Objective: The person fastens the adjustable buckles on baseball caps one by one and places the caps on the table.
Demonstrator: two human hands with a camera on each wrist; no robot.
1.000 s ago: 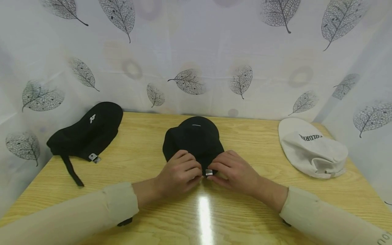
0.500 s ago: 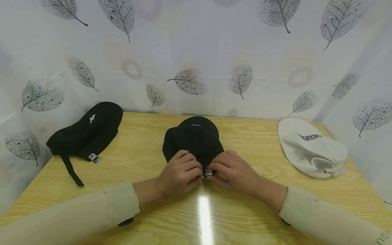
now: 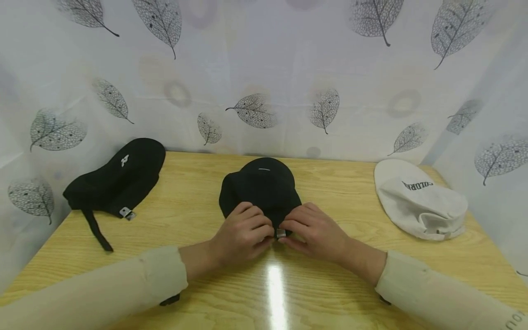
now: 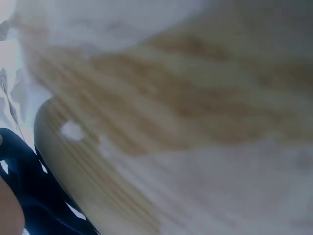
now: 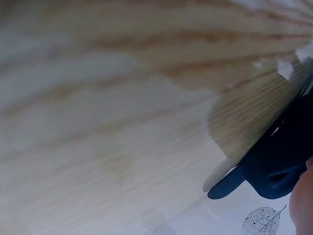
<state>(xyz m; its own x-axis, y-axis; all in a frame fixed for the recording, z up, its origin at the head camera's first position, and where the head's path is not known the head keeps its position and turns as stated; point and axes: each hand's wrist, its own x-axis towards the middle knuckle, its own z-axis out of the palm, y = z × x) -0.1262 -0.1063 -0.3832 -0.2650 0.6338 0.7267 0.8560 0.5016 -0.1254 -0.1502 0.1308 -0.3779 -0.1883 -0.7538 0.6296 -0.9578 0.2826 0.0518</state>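
In the head view a black cap [image 3: 260, 190] lies mid-table, brim toward the back wall, with a short white line on its front. My left hand [image 3: 244, 231] pinches its near rim with curled fingers. Just right of it, my right hand [image 3: 316, 231] pinches the strap end beside a small silver buckle [image 3: 281, 233]. The fingertips nearly meet, and they hide part of the strap. The left wrist view catches dark cap cloth [image 4: 41, 196] at its lower left; the right wrist view has the cap [image 5: 279, 152] at its right edge, next to some fingers.
At the left lies another black cap [image 3: 119, 176], its strap [image 3: 96, 229] hanging loose toward me. A white cap [image 3: 420, 199] with dark lettering lies at the right. A leaf-print curtain [image 3: 280, 59] rises behind the wooden table [image 3: 185, 220].
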